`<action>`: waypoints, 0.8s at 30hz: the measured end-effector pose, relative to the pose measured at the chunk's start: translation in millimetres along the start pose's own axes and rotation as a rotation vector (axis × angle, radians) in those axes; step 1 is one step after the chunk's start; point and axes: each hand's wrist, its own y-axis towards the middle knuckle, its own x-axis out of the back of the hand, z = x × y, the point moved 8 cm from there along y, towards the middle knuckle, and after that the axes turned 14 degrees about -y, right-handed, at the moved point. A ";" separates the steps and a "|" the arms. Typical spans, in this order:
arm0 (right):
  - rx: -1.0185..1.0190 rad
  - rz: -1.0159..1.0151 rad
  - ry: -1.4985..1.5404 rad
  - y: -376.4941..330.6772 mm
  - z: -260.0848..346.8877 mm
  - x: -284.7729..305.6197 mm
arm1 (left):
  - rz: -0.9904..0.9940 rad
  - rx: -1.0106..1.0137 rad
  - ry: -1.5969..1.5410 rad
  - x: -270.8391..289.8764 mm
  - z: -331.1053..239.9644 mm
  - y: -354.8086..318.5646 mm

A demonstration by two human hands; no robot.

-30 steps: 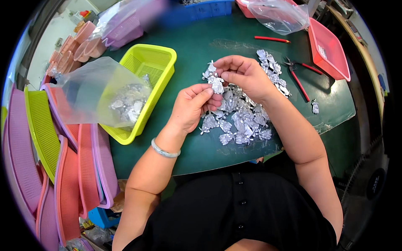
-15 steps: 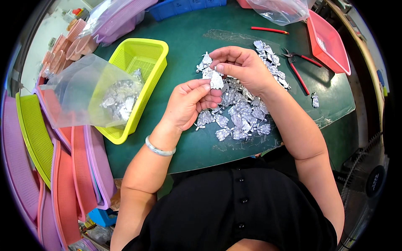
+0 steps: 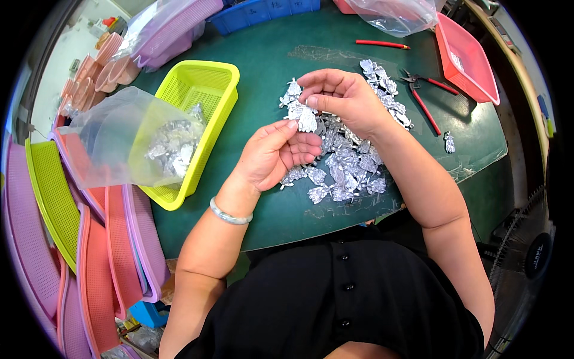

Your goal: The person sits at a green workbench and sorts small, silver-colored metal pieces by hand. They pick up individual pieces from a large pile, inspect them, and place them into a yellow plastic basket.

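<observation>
Between my two hands is a small flat silver-grey metal casting [image 3: 307,122] with an uneven outline. My left hand [image 3: 272,154] pinches its lower left edge between thumb and forefinger, the other fingers loosely curled beneath. From above, my right hand [image 3: 347,100] closes thumb and fingertips at the casting's upper end; the exact contact is partly hidden by the fingers. A heap of similar silver metal castings [image 3: 348,167] spreads on the green table [image 3: 263,78] under and beyond both hands. One more casting [image 3: 449,142] lies by itself at the right.
Red-handled cutting pliers [image 3: 426,106] and a red pen-like stick [image 3: 382,43] lie beyond the heap. At left, a lime-green basket [image 3: 230,90] holds a clear plastic bag [image 3: 107,137] of castings. A pink tray [image 3: 469,60] stands far right; stacked baskets [image 3: 98,281] crowd the left side.
My left hand's lower fingers have spread a little to the right under the casting. Both hands stay at nearly the same place; the whole view has shifted slightly.
</observation>
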 end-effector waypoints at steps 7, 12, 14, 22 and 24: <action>0.023 0.061 -0.015 0.0 1.7 -3.4 | 0.096 0.092 -0.101 -6.2 7.9 -0.2; 0.026 0.079 -0.073 -0.2 3.5 -4.1 | 0.047 -0.009 -0.103 12.2 3.4 3.3; 0.016 0.074 -0.085 -0.4 3.2 -3.9 | -0.040 -0.050 -0.048 9.4 0.2 1.4; 0.030 0.061 -0.129 0.7 2.7 -2.7 | -0.081 -0.133 0.027 -0.1 -4.6 -1.9; 0.044 0.075 -0.134 0.4 2.7 -3.5 | -0.081 -0.130 0.044 -0.6 -4.4 -1.6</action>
